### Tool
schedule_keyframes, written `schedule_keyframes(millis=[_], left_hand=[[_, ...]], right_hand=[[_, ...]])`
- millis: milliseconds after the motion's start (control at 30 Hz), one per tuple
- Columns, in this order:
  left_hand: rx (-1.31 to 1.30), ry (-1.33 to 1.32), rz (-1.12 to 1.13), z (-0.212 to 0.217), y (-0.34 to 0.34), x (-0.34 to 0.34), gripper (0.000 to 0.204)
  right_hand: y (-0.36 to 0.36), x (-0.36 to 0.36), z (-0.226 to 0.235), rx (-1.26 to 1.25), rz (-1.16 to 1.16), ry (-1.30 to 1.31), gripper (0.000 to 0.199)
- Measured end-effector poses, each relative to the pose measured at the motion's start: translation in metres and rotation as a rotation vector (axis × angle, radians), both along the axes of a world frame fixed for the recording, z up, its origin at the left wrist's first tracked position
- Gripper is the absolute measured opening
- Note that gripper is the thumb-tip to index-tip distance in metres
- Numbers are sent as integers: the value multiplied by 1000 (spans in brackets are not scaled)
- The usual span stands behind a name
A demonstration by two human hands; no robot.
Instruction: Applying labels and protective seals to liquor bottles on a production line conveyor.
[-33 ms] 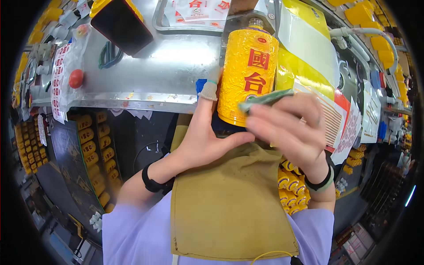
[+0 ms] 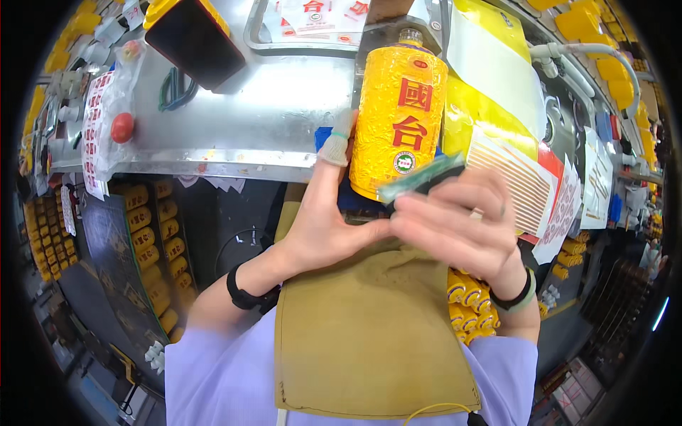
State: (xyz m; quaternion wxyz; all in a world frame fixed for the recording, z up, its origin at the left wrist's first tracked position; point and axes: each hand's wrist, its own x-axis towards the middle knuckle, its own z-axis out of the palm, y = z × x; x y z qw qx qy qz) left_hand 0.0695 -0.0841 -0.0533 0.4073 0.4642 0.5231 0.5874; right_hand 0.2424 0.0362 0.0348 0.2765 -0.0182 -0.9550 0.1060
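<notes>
A worker in a tan apron [image 2: 376,326] bends over a yellow bottle [image 2: 398,117] at the near edge of a metal bench [image 2: 270,85], its clear neck pointing away and its red characters facing up. The left hand [image 2: 323,224], a cloth sleeve [image 2: 332,150] on one finger, braces the bottle's left side, thumb stretched out by the base toward the other hand; its remaining fingers are hidden, so I cannot tell how firmly they grip. The right hand [image 2: 462,220], fingers curled closed, holds a green pad [image 2: 426,179] at the bottle's lower right; motion blurs the pad, which seems to have a dark part too. Across the bench lie a red ball [image 2: 122,128], a dark-screened device [image 2: 195,46] and a tray [image 2: 305,49] of labels. To the bottle's right sits a striped sheet [image 2: 515,170].
</notes>
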Motion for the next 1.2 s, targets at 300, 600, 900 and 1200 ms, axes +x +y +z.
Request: schedule_keyframes(millis=[300, 600, 900, 1200], left_hand=[[-20, -320, 65, 1, -3, 3, 72], [-89, -323, 42, 7, 0, 10, 59], [-27, -307, 51, -1, -7, 6, 64], [414, 679, 209, -20, -3, -11, 44]], right_hand=[[-19, 31, -28, -952, -764, 433, 19], [-55, 10, -54, -1237, -680, 326, 15], [-52, 20, -61, -1273, -717, 311, 13], [-42, 20, -63, -1693, -582, 480, 19]])
